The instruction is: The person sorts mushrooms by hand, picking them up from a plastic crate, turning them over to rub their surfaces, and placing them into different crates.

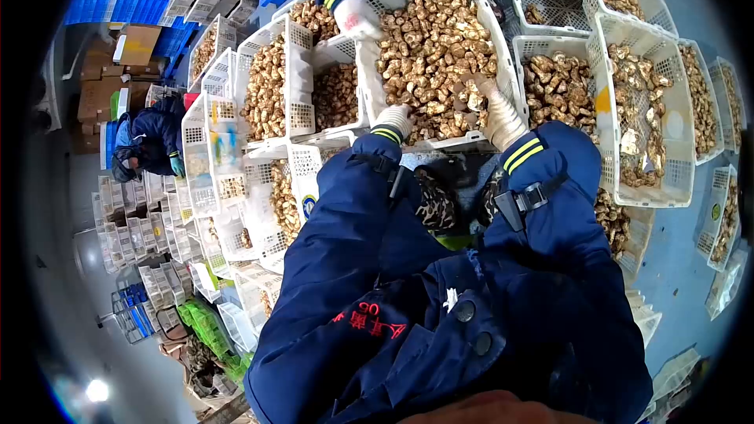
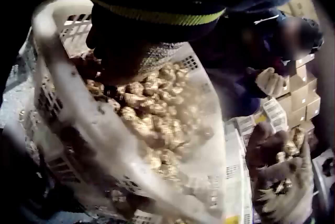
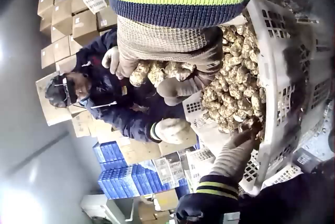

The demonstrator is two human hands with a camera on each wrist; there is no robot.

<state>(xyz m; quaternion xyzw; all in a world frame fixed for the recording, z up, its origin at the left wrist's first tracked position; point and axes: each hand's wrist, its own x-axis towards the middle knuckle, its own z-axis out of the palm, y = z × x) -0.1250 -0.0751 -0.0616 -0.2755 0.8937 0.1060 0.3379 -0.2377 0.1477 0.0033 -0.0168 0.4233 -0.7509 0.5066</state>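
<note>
Many brown-and-cream mushrooms (image 1: pixel 440 51) fill a white perforated crate (image 1: pixel 505 55) in front of the person. At its near right corner, the gloved right hand (image 1: pixel 503 116) grips several mushrooms; the right wrist view shows them in a row (image 3: pixel 157 72) between the fingers and thumb of this hand (image 3: pixel 178 51). The gloved left hand (image 1: pixel 395 119) reaches over the near left rim, its fingertips among the mushrooms. In the right wrist view the left hand (image 3: pixel 234 156) touches dark pieces by the crate wall; whether it grips one is unclear. The left wrist view shows this hand (image 2: pixel 123 62) in deep shadow.
Across the crate, another person's gloved hand (image 1: pixel 359 19) is over its far left rim. More mushroom crates stand left (image 1: pixel 300 86) and right (image 1: pixel 601 102). Someone in dark clothing (image 1: pixel 149 137) is bent among crates at far left. Cardboard boxes (image 3: pixel 84 28) are stacked behind.
</note>
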